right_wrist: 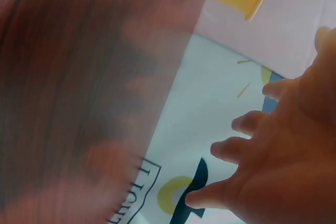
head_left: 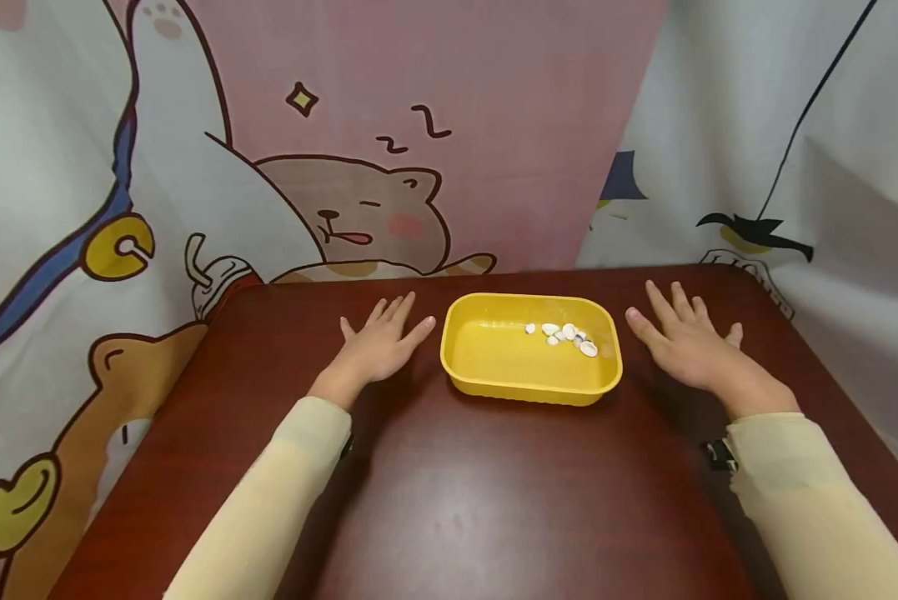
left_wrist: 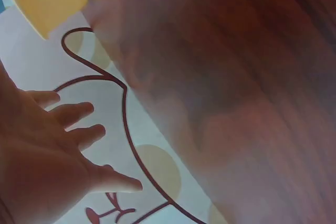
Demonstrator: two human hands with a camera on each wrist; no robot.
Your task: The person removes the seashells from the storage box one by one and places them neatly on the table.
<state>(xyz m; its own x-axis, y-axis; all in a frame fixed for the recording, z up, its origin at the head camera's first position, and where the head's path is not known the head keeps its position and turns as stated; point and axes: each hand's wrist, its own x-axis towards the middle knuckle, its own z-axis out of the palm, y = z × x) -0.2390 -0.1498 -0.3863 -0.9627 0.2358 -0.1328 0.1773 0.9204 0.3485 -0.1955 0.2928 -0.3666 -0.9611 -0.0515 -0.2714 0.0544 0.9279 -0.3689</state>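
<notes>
Sitting on the brown tabletop (head_left: 531,500), a yellow tub (head_left: 486,357) with small white bits (head_left: 569,331) is seen between the left hand (head_left: 374,347) and right hand (head_left: 694,353), each grip spread apart.

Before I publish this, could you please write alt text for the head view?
A person's left hand and right hand, both open, flank a yellow tray holding small white pieces on a dark reddish-brown table. Behind is a backdrop with a sleeping cartoon cat.
</notes>
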